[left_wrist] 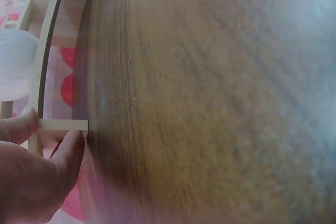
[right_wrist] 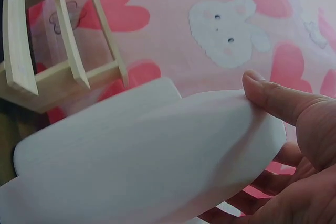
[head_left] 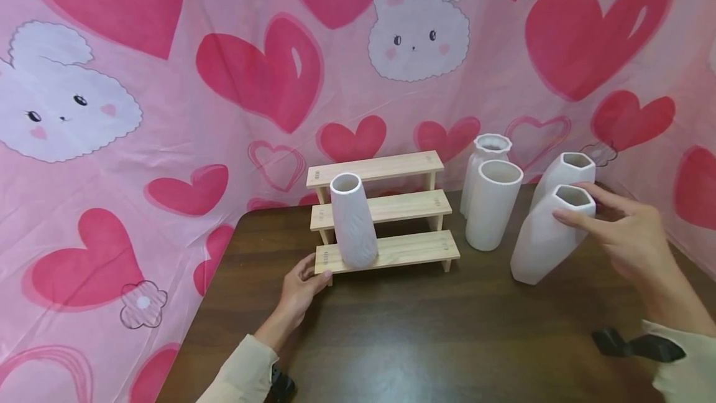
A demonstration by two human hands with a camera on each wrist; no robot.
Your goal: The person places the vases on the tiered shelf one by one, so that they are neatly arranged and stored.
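the person's left hand (head_left: 299, 288) rests on the dark wooden table (head_left: 425, 334) at the left end of the small wooden step shelf (head_left: 386, 216); in the left wrist view its thumb and a finger (left_wrist: 71, 153) pinch the shelf's lowest front corner, a narrow grip on the wood. the right hand (head_left: 626, 235) is at the right side of the table, fingers lightly curled round the upper part of the nearest hexagonal white vase (head_left: 545, 238), thumb at its rim in the right wrist view. that vase stands tilted on the table, to the right of the shelf and apart from it. a tapered white vase (head_left: 352, 222) stands on the shelf's bottom step near its left end. just beyond the held vase stands a second hexagonal vase (head_left: 565, 173), and between these and the shelf a plain cylindrical white vase (head_left: 492, 204), with a wavy-rimmed vase (head_left: 488, 151) close behind it. behind everything hangs a pink cloth (head_left: 224, 79) printed with hearts and rabbits.
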